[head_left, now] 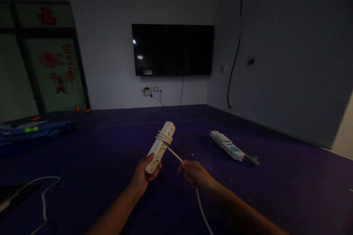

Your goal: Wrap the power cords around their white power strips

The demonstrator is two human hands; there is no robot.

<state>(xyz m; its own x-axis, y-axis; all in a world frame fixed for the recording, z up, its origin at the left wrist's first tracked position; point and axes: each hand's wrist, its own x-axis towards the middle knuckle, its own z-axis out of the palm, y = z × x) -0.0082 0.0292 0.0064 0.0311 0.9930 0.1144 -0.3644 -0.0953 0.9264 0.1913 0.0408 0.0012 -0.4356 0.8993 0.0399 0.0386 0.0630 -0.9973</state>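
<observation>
My left hand (146, 172) grips the lower end of a white power strip (157, 151), which is tilted with its top leaning right. Several turns of its white cord (164, 137) wrap around the upper part of the strip. From there the cord runs down to my right hand (194, 173), whose fingers are closed on it. Below that hand the loose cord hangs down to the bottom edge of the view. To the right, on the purple floor, lies a second power strip (227, 145) with blue socket faces and its cord wound around one end.
A wall-mounted television (173, 49) hangs at the back above wall sockets (154, 89). A black cable (234, 66) dangles along the right wall. Blue cloth (52, 129) lies at the left on the purple floor (110, 147). A white cable (43, 198) curls at the lower left.
</observation>
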